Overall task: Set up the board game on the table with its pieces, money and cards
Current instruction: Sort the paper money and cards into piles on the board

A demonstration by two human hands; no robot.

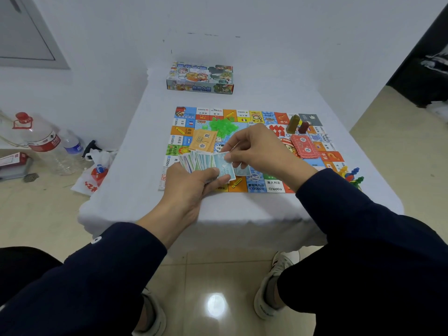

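**Board laid out, money being sorted**

The board (pixel 249 151) lies flat on the counter (pixel 135 141), and much of the kit is already on it. An orange card pack (pixel 203 141) sits left of centre and a red card pack (pixel 305 146) right of centre. A heap of green houses (pixel 221 124) lies near the middle, two tall blocks (pixel 297 124) stand by the far right corner, and a cluster of coloured pawns (pixel 351 175) rests at the near right edge. The box (pixel 200 77) stands closed, well behind the board.

The money (pixel 206 163) is the step in hand. The left hand (pixel 191 187) grips a fanned wad of notes above the board's near left edge, thumb curled across them. The right hand (pixel 254 149) pinches the topmost pale blue note between thumb and fingers, apparently peeling it off.

By my reading the task is past halfway: board, cards and pieces are out, though heaped rather than arranged. The notes remain to be sorted and set down.
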